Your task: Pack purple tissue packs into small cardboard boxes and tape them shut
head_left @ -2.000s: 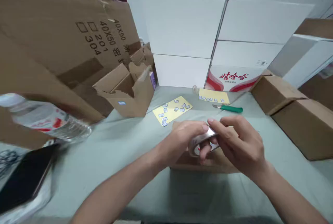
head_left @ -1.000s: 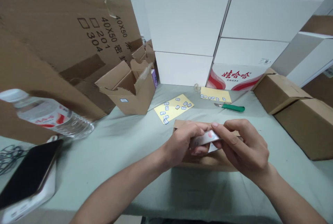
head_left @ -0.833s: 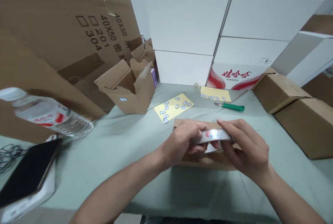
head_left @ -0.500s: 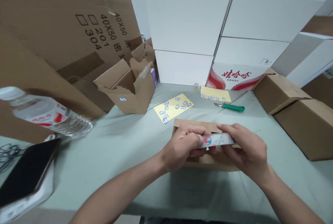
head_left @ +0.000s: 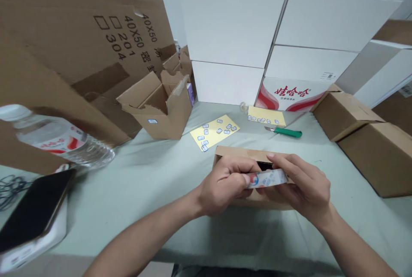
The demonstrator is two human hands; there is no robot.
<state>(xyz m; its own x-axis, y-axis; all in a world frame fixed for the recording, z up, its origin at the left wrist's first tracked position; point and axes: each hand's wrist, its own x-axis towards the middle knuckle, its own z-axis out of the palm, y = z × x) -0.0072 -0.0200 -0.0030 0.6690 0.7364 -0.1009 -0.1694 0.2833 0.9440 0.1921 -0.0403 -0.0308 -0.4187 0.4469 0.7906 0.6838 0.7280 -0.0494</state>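
Observation:
Above an open cardboard box [head_left: 244, 152], what looks like a roll of tape [head_left: 268, 179] is held edge-on, its white band printed with a red and blue logo. My left hand [head_left: 227, 182] is closed on its left end, thumb on the printed face. At the right end, my right hand [head_left: 304, 187] has its fingers bent around the roll; the fingertips behind it are hidden. Both hands cover much of the box's opening. Beyond the box lies a yellow card [head_left: 214, 133] with several small labels on it.
A second yellow card [head_left: 267, 116] and a green utility knife [head_left: 288, 132] lie farther back. An open labelled box [head_left: 167, 114], a water bottle [head_left: 61, 137] and a phone [head_left: 35, 208] are on the left. Closed brown boxes [head_left: 376, 157] stand right; white cartons [head_left: 231, 28] line the back.
The roll has tilted slightly, its right end now higher than its left, and its printed face has turned a little. Both hands stay over the box.

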